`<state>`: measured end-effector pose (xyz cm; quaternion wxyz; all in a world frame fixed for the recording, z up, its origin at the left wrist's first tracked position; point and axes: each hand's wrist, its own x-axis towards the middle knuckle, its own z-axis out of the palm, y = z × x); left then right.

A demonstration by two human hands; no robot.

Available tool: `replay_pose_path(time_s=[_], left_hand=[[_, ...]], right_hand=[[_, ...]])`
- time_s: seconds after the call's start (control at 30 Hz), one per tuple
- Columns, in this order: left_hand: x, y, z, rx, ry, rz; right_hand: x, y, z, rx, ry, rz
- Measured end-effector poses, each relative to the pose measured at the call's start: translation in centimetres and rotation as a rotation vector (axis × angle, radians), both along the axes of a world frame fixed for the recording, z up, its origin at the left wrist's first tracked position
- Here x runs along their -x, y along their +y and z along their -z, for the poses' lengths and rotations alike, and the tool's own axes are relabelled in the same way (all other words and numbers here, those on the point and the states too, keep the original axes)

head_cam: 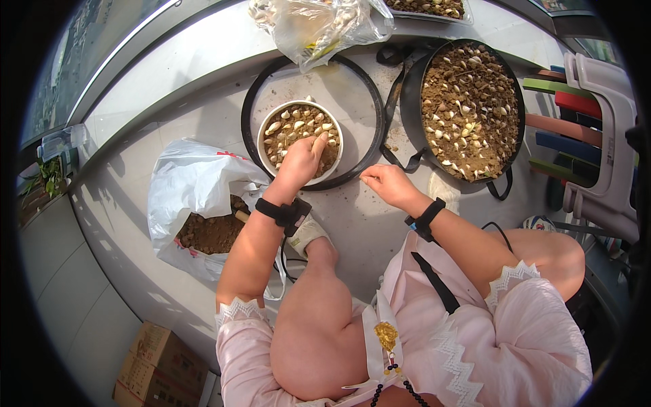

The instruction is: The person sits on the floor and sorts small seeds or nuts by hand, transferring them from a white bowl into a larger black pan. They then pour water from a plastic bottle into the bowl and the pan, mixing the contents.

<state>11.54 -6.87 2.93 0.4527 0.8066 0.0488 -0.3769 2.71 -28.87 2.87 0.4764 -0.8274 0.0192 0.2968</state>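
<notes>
Garlic cloves [298, 124] stand in brown soil inside a round white pot [262, 140]. My left hand [301, 158] reaches over the pot, thumb and fingertips down among the cloves at its right side; whether a clove is between them is hidden. Right of the pot, my right hand [389, 185] hovers above the floor with its fingers drawn together, and I see nothing in it. The white pot sits inside a large black-rimmed round lid or tray [379, 109]. A big black fabric planter [414, 96], full of soil and many cloves, is at the upper right.
Left of the pot, a white plastic bag [188, 173] holds soil [213, 234] and a wooden handle [242, 216]. A clear bag of garlic [325, 25] and a clear soil tray [427, 7] rest on the ledge. Stacked folding stools [605, 142] stand right; cardboard boxes [157, 366] lower left.
</notes>
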Motion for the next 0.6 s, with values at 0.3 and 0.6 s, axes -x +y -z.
replay_pose_path(time_s=[0.3,0.6], left_hand=[[0.6,2.7,-2.0,0.354,0.325,-0.186],[1.2,5.0,-2.2,0.016,0.015,-0.015]], right_hand=[[-0.2,-0.1,-0.2,0.026,0.01,-0.013],[0.0,0.0,0.2,0.017,0.005,-0.006]])
